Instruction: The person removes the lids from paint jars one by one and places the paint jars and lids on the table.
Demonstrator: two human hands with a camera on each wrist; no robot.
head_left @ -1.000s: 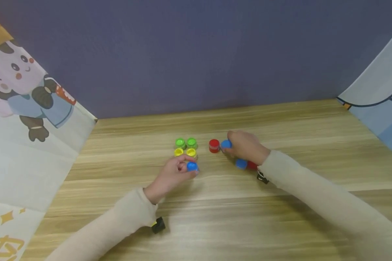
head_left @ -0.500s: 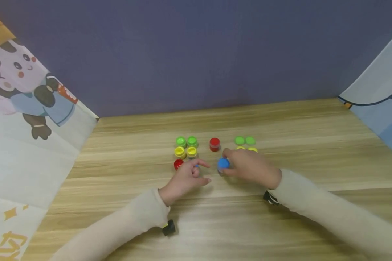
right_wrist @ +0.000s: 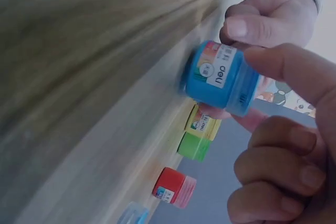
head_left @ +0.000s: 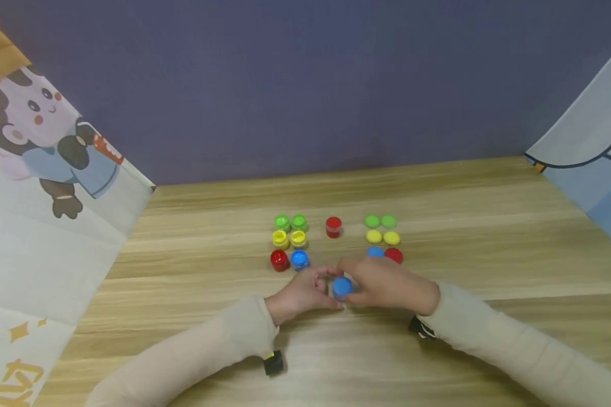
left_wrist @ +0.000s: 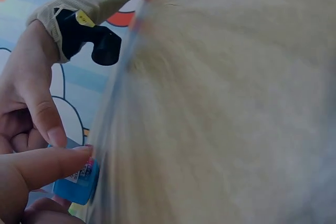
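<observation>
A blue-lidded paint jar (head_left: 342, 287) stands between both hands near the middle of the table. My right hand (head_left: 387, 282) pinches its lid between thumb and forefinger, plain in the right wrist view, where the labelled blue jar (right_wrist: 215, 74) shows its lid side towards the fingers. From the other side my left hand (head_left: 302, 292) curls its thumb and forefinger round the jar's body; its far fingers are partly hidden there. In the left wrist view the left thumb crosses in front of the blue jar (left_wrist: 79, 184). Whether the base touches the table is unclear.
To the left stand uncovered jars: green (head_left: 282, 222), yellow (head_left: 280, 239), red (head_left: 279, 260) and blue (head_left: 299, 259). A capped red jar (head_left: 333, 226) stands behind the hands. Several loose lids lie right, including green (head_left: 372, 220), yellow (head_left: 374, 236) and red (head_left: 394, 255).
The left hand has set down an uncovered blue jar beside the red one and moved right. The right hand has brought the lidded blue jar towards the front, where both hands meet.
</observation>
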